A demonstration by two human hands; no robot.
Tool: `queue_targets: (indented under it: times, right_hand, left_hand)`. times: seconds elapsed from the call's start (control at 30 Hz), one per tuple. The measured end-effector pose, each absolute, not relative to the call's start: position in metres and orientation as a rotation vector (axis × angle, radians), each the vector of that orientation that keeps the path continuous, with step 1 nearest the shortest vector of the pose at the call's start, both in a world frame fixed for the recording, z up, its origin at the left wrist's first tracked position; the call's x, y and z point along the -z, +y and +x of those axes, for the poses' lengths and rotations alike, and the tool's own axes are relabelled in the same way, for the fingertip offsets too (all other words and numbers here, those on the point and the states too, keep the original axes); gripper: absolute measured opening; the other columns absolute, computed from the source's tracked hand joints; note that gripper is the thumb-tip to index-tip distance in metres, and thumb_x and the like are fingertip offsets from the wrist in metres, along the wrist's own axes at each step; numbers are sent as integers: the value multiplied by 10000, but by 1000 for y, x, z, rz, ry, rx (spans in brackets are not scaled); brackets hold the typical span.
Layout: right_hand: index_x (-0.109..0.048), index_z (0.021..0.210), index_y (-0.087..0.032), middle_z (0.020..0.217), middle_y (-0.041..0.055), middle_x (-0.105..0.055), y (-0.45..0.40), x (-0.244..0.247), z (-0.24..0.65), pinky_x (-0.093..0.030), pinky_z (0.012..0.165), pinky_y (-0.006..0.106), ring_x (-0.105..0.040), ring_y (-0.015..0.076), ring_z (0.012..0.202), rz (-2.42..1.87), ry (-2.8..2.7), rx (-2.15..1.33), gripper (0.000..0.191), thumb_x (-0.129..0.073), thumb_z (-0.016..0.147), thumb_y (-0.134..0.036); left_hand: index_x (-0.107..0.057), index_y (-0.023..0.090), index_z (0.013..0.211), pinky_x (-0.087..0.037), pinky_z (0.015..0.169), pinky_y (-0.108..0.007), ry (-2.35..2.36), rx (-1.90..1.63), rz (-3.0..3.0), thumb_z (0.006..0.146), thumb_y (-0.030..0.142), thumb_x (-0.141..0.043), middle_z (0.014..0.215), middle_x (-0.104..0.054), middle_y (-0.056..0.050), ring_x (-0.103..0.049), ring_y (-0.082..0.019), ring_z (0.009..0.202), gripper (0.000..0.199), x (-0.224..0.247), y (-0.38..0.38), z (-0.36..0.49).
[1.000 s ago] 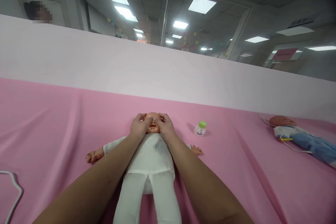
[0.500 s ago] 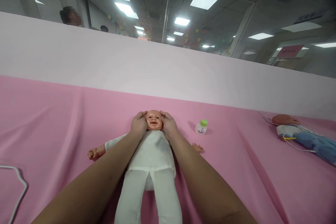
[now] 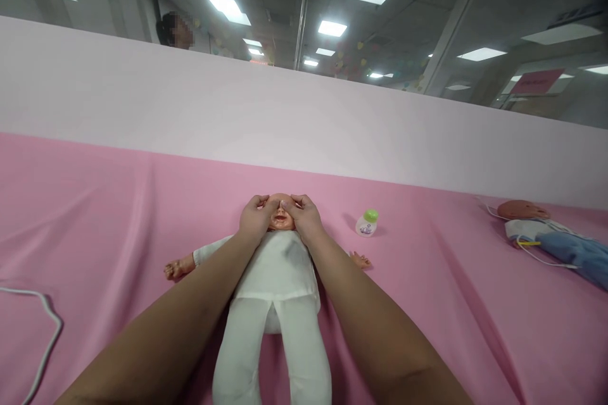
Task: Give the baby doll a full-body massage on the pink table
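Baby doll (image 3: 289,266) of glossy tan plastic, dressed in white cloth top and trousers, is laid face-up on wrinkled pink sheet (image 3: 413,329), arms spread, mouth visible. Head is clasped from both sides by bare left hand (image 3: 255,216) and bare right hand (image 3: 308,216); eyes are covered by thumbs, fingers curled. Forearms are extended across the doll's arms.

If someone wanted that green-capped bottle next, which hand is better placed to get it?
Probably the right hand: the green-capped bottle is nearer it, while the left hand is across the doll's head, farther away. Both hands touch the head.
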State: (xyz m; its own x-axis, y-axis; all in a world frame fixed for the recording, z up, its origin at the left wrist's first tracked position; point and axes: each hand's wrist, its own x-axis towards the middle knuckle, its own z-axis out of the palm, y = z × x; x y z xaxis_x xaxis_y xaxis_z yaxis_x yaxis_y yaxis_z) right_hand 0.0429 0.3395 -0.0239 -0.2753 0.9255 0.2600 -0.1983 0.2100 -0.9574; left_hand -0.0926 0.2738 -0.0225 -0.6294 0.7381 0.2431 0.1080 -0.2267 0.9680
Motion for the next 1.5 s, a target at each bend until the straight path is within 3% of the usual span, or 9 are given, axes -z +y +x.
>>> queue_targets:
  times: [0.2, 0.4, 0.63, 0.87, 1.03, 1.27, 1.4, 1.5]
  right_hand:
    - [-737, 1064, -228, 1069, 50, -777, 344, 23, 46, -561, 954, 405, -705, 252, 1044, -725, -1410, -1307, 421, -798, 752, -503]
    - [-753, 1123, -253, 1236, 44, -748, 346, 22, 55, -501, 1069, 430, -661, 248, 1174, -675, -1382, -1443, 399, -766, 759, -415]
    - [-723, 1122, -243, 1156, 41, -755, 336, 17, 49, -543, 982, 379, -674, 243, 1104, -751, -1520, -1249, 492, -843, 711, -485]
    - [-742, 974, -225, 1020, 37, -779, 342, 18, 39, -544, 954, 379, -701, 238, 1005, -777, -1404, -1247, 354, -777, 744, -492]
    - [-758, 1064, -239, 1186, 48, -773, 348, 25, 46, -515, 1052, 417, -687, 244, 1145, -781, -1361, -1318, 322, -673, 828, -440]
    - [-655, 1402, -279, 1513, 73, -604, 330, 12, 69, -440, 1175, 441, -581, 264, 1372, -685, -1553, -1463, 676, -815, 793, -525]
    - [-466, 1572, -324, 1550, 87, -563, 317, 4, 82, -418, 1194, 475, -580, 303, 1373, -772, -1738, -1415, 1056, -948, 646, -479]
    - [-316, 1638, -332, 1493, 89, -616, 307, 8, 86, -453, 1158, 501, -624, 315, 1318, -781, -1780, -1378, 1223, -970, 613, -460]
  left_hand:
    - [-764, 219, 1064, -537, 972, -381, 1591, -1889, 978, 822, 401, -671, 1153, -771, -76, -699, -262, 1089, 316, 22, 277, -93]
    - [-742, 203, 1140, -567, 919, -380, 1540, -1872, 942, 819, 350, -621, 1141, -772, -85, -718, -249, 1035, 373, 26, 278, -96]
    - [-718, 201, 1122, -558, 926, -375, 1575, -1861, 994, 739, 477, -814, 1095, -770, -89, -719, -268, 1021, 482, 18, 270, -92]
    - [-730, 224, 1054, -541, 957, -373, 1649, -1853, 1007, 845, 457, -696, 1116, -772, -70, -706, -258, 1065, 315, 19, 276, -91]
    - [-748, 243, 1113, -498, 1058, -377, 1633, -1834, 1012, 898, 389, -616, 1254, -754, -68, -676, -251, 1188, 292, 22, 277, -93]
    - [-726, 217, 1264, -459, 1134, -401, 1562, -1756, 1113, 915, 493, -640, 1375, -707, -114, -651, -274, 1286, 452, 16, 260, -102]
    - [-750, 215, 1218, -311, 1248, -444, 1613, -1712, 1174, 885, 524, -689, 1465, -638, -122, -541, -314, 1421, 458, 10, 248, -105]
    - [-727, 209, 1275, -273, 1267, -453, 1618, -1675, 1215, 866, 538, -712, 1513, -590, -124, -498, -326, 1458, 525, 10, 237, -103]
